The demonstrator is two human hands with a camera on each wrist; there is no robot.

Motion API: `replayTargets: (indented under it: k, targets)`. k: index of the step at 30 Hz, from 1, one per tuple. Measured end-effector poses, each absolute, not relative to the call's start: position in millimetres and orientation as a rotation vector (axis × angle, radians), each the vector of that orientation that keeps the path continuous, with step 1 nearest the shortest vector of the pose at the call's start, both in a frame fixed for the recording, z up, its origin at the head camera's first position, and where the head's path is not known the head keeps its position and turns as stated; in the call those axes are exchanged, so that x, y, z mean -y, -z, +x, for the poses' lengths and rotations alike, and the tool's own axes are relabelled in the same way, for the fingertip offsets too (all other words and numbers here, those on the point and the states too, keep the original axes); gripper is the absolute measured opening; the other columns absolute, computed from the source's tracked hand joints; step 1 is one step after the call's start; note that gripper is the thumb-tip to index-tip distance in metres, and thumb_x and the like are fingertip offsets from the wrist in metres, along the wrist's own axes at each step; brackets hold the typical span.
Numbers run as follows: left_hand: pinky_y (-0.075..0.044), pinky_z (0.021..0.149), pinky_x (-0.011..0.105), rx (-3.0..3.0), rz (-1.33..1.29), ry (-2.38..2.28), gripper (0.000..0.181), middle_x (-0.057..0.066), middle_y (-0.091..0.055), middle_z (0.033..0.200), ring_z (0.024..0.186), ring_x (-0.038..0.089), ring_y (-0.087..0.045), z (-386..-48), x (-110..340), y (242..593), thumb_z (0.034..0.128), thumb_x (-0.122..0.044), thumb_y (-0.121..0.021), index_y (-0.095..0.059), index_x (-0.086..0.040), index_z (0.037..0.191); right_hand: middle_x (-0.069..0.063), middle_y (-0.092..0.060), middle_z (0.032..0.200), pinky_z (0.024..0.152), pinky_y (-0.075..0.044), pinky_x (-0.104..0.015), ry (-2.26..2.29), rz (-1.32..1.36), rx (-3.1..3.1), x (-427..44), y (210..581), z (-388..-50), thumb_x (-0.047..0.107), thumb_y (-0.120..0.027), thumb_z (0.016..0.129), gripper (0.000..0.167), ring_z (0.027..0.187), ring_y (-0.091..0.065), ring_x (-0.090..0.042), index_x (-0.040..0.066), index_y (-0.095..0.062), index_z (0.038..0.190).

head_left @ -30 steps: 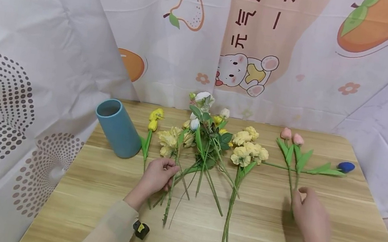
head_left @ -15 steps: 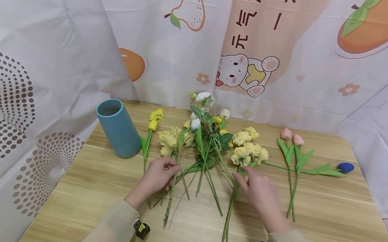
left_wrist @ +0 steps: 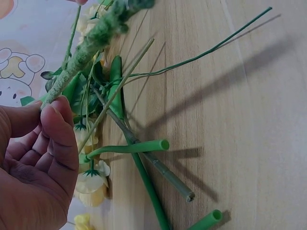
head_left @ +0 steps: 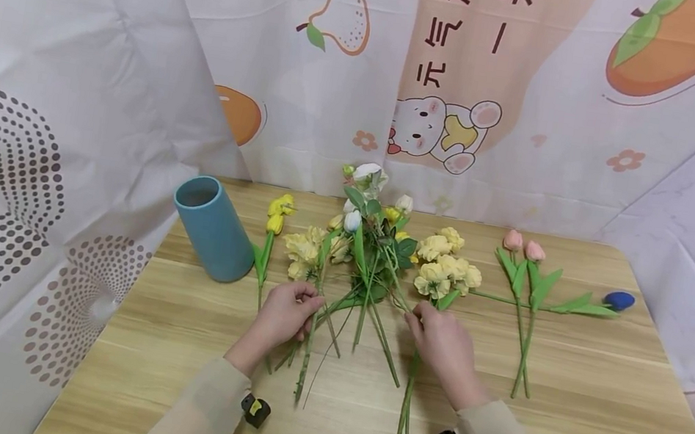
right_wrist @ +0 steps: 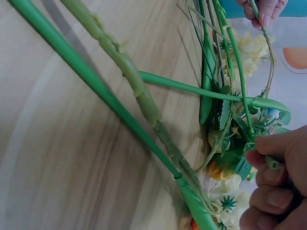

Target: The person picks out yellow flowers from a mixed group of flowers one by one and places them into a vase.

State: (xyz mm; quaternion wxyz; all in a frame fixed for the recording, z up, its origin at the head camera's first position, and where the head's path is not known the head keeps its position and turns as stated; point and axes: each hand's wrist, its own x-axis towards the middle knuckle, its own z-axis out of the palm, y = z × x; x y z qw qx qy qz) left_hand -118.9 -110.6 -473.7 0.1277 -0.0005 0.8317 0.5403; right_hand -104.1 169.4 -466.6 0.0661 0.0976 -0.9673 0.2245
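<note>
My left hand (head_left: 286,312) pinches a rough green stem (left_wrist: 72,69) between thumb and fingers, left of the flower pile. Its lower end hangs toward the front of the table. My right hand (head_left: 446,342) pinches the end of a thin green stem (right_wrist: 272,164) that runs up into the pile. Under that hand lie stems (head_left: 406,403) of the pale yellow flowers (head_left: 440,271). Between my hands several loose stems (head_left: 384,348) fan out below white, pale blue and yellow blooms (head_left: 352,221).
A blue vase (head_left: 215,232) stands at the left back. Beside it lies a yellow flower (head_left: 275,223). On the right are two pink tulips (head_left: 534,252) and a blue tulip (head_left: 619,300). A printed cloth (head_left: 309,108) hangs behind the wooden table (head_left: 591,429).
My right hand has moved left from the pink tulip stems, past the pale yellow flowers, and now pinches a stem end. My left hand stays in place with its stem.
</note>
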Motion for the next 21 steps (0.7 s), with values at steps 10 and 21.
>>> replayTargets:
  k: [10,21]
  targets:
    - [-0.051,0.043,0.037,-2.415,-0.019,-1.586,0.017,0.007,-0.06,0.061,0.04,0.015,-0.053,-119.5,109.1,472.9,0.1025,-0.019,-0.064,-0.069,-0.003,0.107,-0.002,-0.055,0.056,0.041,-0.037,-0.03,-0.682,0.358,2.701,-173.5,466.4,-98.5,0.01,-0.07,0.097,0.01,0.044,-0.041,-0.011,0.003,-0.066,0.092]
    - [-0.055,0.052,0.057,-2.425,-0.061,-1.629,0.019,0.008,-0.061,0.064,0.042,0.02,-0.054,-118.3,110.0,463.4,0.1018,-0.02,-0.065,-0.07,-0.003,0.109,0.002,-0.049,0.056,0.041,-0.029,-0.023,-0.69,0.405,2.464,-181.5,455.7,-93.1,0.002,-0.073,0.092,0.009,0.046,-0.034,-0.004,0.003,-0.064,0.089]
